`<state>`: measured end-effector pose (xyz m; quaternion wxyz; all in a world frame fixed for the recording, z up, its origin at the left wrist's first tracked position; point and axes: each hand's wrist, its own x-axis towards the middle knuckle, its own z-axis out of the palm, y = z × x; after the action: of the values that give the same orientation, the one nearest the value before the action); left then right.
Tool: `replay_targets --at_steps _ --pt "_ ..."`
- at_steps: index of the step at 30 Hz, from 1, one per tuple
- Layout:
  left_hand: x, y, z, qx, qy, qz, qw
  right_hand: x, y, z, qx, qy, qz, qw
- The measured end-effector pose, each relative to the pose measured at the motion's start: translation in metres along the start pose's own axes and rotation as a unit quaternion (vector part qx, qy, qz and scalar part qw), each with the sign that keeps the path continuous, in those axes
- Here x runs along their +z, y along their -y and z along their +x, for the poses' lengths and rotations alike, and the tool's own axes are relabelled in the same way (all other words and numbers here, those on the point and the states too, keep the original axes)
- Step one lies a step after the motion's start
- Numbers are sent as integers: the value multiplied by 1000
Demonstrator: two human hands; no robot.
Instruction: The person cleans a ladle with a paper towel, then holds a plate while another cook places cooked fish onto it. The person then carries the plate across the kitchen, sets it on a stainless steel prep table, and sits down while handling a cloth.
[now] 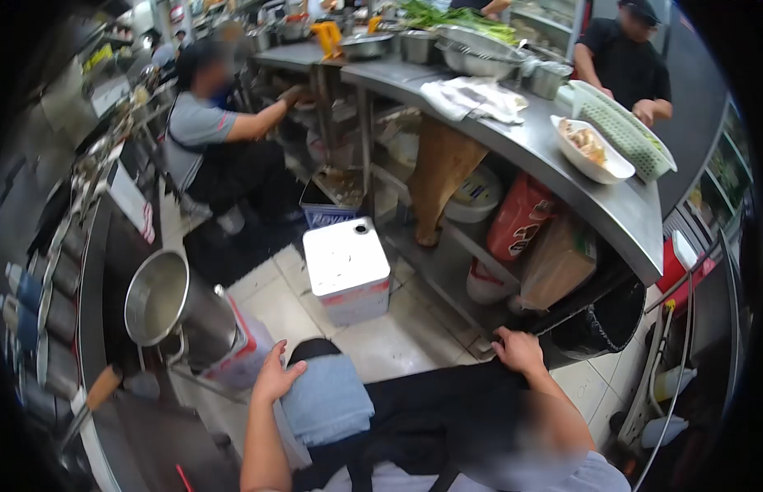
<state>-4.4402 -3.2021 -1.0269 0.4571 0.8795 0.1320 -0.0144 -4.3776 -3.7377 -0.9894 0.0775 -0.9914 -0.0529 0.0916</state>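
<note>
My left hand [277, 373] rests beside a folded blue-grey cloth [328, 398] that lies over my left thigh; its fingers are apart and hold nothing. My right hand [519, 351] is at my right knee, close to the lower edge of the steel table, with its fingers partly spread and nothing in them. A white square tin [347, 266] with a small round hole in its top stands on the tiled floor in front of me. To the left is a tall steel pot [203, 316] with cloudy contents.
A steel table [615, 193] bears a white dish [590, 152], a green basket [619, 123] and a white cloth [476, 98]. One person [209, 123] crouches at the left; another [623, 61] stands behind the table. A black bin [594, 324] is at the right.
</note>
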Motion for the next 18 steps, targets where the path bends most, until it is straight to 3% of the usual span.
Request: replay_targets --at_steps 1,3,5,7,9,11,12,14,16,18 --pt "0 15 -19 -78 54 -23 995 -1 1 -3 -11 20 -3 1000" --pt "1 37 -45 -71 34 -56 995 -1 6 2 -10 -7 -21 1000" --pt "-9 20 -66 -118 34 -128 984 -2 11 3 -26 -18 -14 999" --pt "-18 -11 -76 -142 10 -116 983 0 14 4 -35 -25 1 999" --pt "-16 -25 -76 -105 40 -179 977 1 17 6 -36 -18 1 999" --pt "-16 -71 -79 -5 91 -268 959 1 18 5 -27 -9 -6 1000" --pt "-15 -100 -81 -8 94 -269 959 2 19 6 -31 -13 -11 999" --pt "-16 -157 -86 168 106 -394 897 0 20 4 -34 -12 -16 999" --pt "-20 -196 -90 278 130 -401 863 1 19 5 -38 -17 -21 999" --pt "-24 -261 -107 309 173 -460 814 -5 18 -4 -37 -8 -43 998"
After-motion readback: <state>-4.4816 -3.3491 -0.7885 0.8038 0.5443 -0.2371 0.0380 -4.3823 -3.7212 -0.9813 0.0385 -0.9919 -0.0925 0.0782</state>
